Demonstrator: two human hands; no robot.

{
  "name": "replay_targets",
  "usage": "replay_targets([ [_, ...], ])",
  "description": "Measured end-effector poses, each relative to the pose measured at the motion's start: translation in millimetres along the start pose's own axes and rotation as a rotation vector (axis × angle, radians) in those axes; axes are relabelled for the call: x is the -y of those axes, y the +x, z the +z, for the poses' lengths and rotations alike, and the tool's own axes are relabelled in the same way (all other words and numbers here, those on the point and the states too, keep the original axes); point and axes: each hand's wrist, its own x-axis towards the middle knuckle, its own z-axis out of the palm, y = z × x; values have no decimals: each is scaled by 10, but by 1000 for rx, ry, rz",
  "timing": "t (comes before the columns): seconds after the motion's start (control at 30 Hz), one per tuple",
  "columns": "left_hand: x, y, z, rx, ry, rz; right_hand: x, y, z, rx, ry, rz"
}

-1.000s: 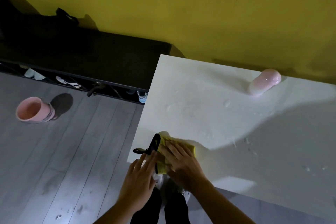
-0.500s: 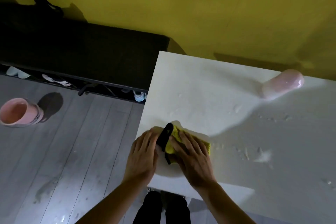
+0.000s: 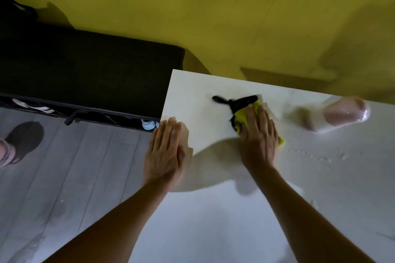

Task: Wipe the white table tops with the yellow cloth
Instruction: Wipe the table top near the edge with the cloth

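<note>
The yellow cloth [image 3: 242,116] with a black trim and strap lies bunched on the white table top [image 3: 213,220], toward its far left part. My right hand [image 3: 258,136] presses flat on the cloth with straight fingers and covers most of it. My left hand [image 3: 165,149] rests flat at the table's left edge, fingers straight, holding nothing. Small wet specks dot the surface to the right of the cloth.
A pink bottle [image 3: 346,114] lies on its side at the table's far right. A black shoe rack [image 3: 85,74] with shoes stands left of the table against the yellow wall [image 3: 213,6]. A pink cup [image 3: 6,151] sits on the grey floor.
My right hand has pushed the cloth away from the near-left corner toward the far edge. My left hand has left the cloth and now lies flat at the table's left edge.
</note>
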Motion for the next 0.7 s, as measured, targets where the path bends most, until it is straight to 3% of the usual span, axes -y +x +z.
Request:
replay_targets([
  [0.07,-15,4,22,-5,11,2,23,233,93,-43,2,140],
  [0.13,-51,28,18,-21,-8,10,143,413,194,-81,2,135],
  [0.4,-91,21,-14,-26,10,17,1554,811,628,91,117,-388],
  [0.5,-86,36,-3,-19,14,13,1647,887,683,127,71,-510],
  [0.6,-88,34,-6,-31,-12,30,1322,894,639,35,92,-430],
  [0.7,-94,33,-17,-46,-25,28,594,993,510,-196,58,-145],
])
